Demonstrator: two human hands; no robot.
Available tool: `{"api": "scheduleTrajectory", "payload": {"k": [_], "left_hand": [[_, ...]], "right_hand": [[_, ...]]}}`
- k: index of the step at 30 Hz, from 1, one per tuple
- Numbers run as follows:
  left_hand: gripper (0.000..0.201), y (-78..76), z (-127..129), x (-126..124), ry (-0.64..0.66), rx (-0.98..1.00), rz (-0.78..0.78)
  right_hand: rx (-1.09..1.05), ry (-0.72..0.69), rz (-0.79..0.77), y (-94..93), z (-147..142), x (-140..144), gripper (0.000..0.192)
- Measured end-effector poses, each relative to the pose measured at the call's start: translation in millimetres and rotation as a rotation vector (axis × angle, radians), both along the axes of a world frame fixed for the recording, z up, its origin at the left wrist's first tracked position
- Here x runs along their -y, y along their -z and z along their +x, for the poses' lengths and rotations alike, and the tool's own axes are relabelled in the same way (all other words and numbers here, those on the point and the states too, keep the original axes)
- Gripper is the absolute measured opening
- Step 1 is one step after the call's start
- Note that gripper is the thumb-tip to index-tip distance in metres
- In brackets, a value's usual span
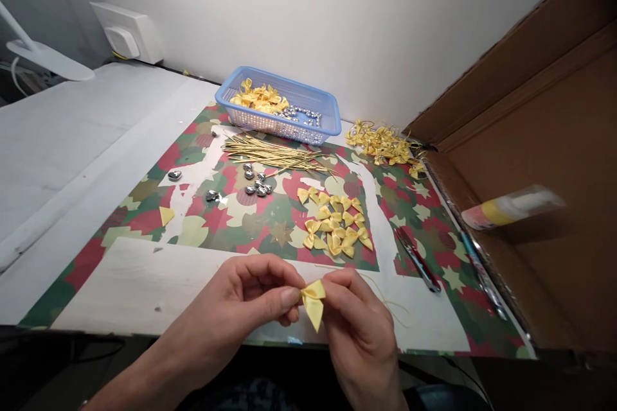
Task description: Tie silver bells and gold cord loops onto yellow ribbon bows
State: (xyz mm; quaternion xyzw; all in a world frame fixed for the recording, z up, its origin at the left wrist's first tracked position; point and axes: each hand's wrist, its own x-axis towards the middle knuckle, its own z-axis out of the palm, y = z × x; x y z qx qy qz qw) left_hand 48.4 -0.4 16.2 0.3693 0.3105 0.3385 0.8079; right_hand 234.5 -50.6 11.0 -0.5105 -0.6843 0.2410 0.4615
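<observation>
Both hands meet at the near edge of the table (120, 270): the left hand (250, 298) and the right hand (354, 314) each pinch a small yellow bow (313, 302) between thumb and fingertips. Its free tail hangs down and slightly right, the long axis running near vertical. A thin gold cord (385, 302) trails rightward past the right hand. Just beyond lies a heap of loose bows (335, 221), then silver hearts (255, 183), a bundle of gold cords (270, 153) and a blue basket (315, 103). Scissors (417, 260) lie to the right, near a cardboard box (554, 141).
</observation>
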Motion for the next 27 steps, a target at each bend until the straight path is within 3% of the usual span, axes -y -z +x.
{"api": "scheduleTrajectory", "payload": {"k": [18,27], "left_hand": [[0.008,-0.5,-1.0,0.3,0.018,0.005,-0.031],[0.008,-0.9,-0.3,0.5,0.045,0.004,-0.013]], "right_hand": [[0.073,-0.066,0.002,2.4,8.3,1.5,0.046],[0.124,-0.058,0.106,5.0,9.4,2.4,0.047]]}}
